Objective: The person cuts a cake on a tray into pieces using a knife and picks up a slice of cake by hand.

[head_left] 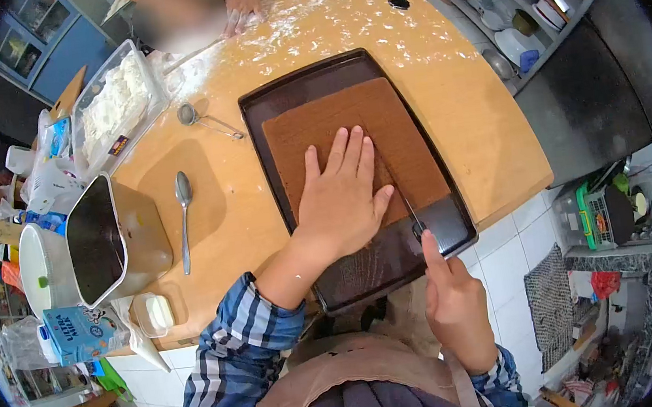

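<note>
A flat rectangular brown cake (389,125) lies in a dark baking tray (254,124) on the wooden table. My left hand (343,202) rests flat on the cake with its fingers spread. My right hand (457,301) grips a knife (401,184) by its dark handle, index finger stretched along the top. The thin blade runs along the cake's surface to the right of my left hand. Whether the blade has cut through cannot be made out. Dark tray surface shows below the cake's near edge.
A spoon (184,210), a small strainer (188,115), a square metal tin (142,231) and a tub of white flour (113,107) stand to the left. A milk carton (84,332) is at the near left. Across the floury table, another person's hand (243,5) works.
</note>
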Motion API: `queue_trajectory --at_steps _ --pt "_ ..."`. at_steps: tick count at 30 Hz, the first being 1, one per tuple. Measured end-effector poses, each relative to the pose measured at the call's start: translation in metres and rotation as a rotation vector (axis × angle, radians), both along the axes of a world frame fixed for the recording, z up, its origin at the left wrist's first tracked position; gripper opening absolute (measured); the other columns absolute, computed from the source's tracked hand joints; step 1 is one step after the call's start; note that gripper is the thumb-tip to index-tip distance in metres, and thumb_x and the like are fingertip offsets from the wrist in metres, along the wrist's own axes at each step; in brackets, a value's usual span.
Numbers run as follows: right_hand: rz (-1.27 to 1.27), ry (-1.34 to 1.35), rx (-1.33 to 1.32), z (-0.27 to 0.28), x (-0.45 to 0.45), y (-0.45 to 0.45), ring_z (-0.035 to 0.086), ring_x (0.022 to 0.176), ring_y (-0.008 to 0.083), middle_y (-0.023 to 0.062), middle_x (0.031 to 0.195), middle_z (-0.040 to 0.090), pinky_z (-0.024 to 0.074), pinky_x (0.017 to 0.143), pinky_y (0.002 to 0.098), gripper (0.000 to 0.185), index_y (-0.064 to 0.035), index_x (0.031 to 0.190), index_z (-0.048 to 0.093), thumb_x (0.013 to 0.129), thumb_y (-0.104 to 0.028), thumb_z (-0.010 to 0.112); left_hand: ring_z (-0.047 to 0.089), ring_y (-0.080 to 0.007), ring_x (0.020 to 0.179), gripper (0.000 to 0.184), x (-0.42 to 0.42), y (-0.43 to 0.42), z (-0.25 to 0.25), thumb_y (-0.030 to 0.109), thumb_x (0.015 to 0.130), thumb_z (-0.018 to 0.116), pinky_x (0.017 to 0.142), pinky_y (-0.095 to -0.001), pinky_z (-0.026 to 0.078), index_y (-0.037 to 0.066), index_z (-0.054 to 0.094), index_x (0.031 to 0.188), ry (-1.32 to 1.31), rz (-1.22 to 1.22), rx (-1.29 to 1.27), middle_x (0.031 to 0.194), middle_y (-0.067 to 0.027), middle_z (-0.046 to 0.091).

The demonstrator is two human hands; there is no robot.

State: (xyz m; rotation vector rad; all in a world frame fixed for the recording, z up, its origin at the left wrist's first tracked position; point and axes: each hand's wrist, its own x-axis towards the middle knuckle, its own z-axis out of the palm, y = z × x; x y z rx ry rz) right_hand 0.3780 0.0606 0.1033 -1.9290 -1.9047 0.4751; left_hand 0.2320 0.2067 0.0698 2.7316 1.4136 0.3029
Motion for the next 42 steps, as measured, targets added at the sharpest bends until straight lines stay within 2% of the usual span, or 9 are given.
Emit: queue_trajectory --at_steps 17,20,26,27,33,42 --pt "-0.009 -0.089 -0.106 0.008 -0.002 0.006 0.057 0.06 0.0398 0.0228 0.076 0.055 0.0471 0.055 0.0471 0.059 -0.0065 0.138 0.043 0.08 0.0 0.055 0.02 -0.0331 0.142 0.065 0.002 -0.003 -0.001 0.039 0.096 0.04 0.111 -0.0571 0.017 -0.006 0.03 0.141 0.002 -0.009 -0.011 0.15 -0.0202 0.026" --pt "0.0 -0.096 -0.102 0.007 0.0 0.006 0.058 0.06 0.0403 0.0228 0.076 0.056 0.0475 0.055 0.0476 0.059 -0.0064 0.138 0.043 0.081 -0.002 0.054 0.019 -0.0335 0.142 0.069 0.002 -0.002 -0.001 0.042 0.094 0.043 0.111 -0.0575 0.015 -0.007 0.029 0.141 -0.01 -0.014 -0.031 0.151 -0.0211 0.024" --pt "-0.012 -0.118 -0.1 0.004 -0.002 0.005 0.058 0.06 0.0403 0.0221 0.075 0.056 0.0476 0.055 0.0483 0.059 -0.0065 0.139 0.042 0.081 -0.004 0.055 0.017 -0.0338 0.143 0.089 -0.002 -0.03 0.024 0.043 0.08 0.063 0.11 -0.0614 0.015 -0.007 0.025 0.143 0.068 -0.088 -0.095 0.151 -0.0219 0.023" --pt "-0.01 -0.125 -0.091 0.004 -0.002 0.004 0.058 0.06 0.0403 0.0221 0.075 0.056 0.0475 0.055 0.0484 0.059 -0.0065 0.139 0.042 0.081 -0.004 0.055 0.019 -0.033 0.142 0.093 0.001 -0.033 0.019 0.041 0.076 0.069 0.109 -0.0627 0.017 -0.007 0.025 0.143 0.066 -0.065 -0.074 0.151 -0.0213 0.024" --pt "0.008 -0.101 -0.081 0.011 0.003 -0.009 0.058 0.058 0.0404 0.0225 0.075 0.056 0.0475 0.054 0.0481 0.058 -0.0063 0.138 0.043 0.081 -0.003 0.054 0.024 -0.0305 0.141 0.09 0.005 -0.03 0.004 0.044 0.077 0.069 0.106 -0.0617 0.024 -0.004 0.03 0.141 0.08 -0.027 0.021 0.15 -0.0195 0.027" --pt "-0.001 -0.084 -0.048 0.006 0.003 -0.009 0.056 0.056 0.0393 0.0211 0.072 0.055 0.0464 0.053 0.0471 0.059 -0.0062 0.138 0.044 0.079 -0.002 0.054 0.024 -0.0302 0.141 0.088 0.006 -0.031 0.003 0.046 0.077 0.068 0.105 -0.0613 0.026 -0.003 0.032 0.141 0.1 -0.029 0.043 0.15 -0.0185 0.029"
